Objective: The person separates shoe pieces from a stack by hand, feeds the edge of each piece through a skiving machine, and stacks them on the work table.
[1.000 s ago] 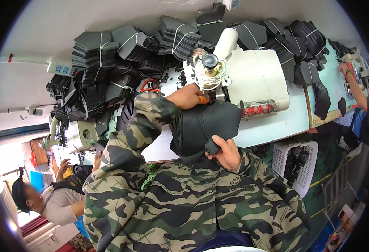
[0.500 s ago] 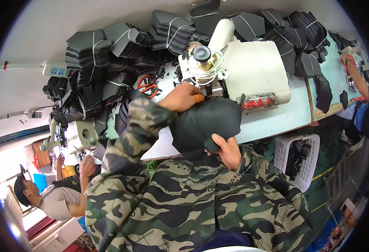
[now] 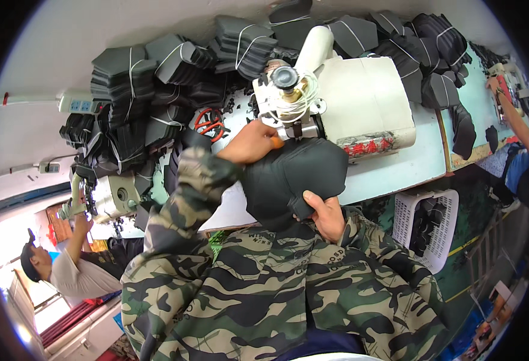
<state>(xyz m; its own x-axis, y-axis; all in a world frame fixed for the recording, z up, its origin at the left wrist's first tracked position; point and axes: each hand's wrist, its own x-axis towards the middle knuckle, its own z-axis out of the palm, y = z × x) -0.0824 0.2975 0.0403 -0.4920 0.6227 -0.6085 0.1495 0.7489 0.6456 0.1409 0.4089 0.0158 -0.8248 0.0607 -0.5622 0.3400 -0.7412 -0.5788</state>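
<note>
Head view: pale worktable (image 3: 397,171) beneath sewing machine (image 3: 343,102), bundled black pieces (image 3: 156,78) along wall.

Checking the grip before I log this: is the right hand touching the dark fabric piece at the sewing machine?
Touching. The head view shows the right hand with its thumb pressed over the lower edge of the dark fabric piece.
</note>
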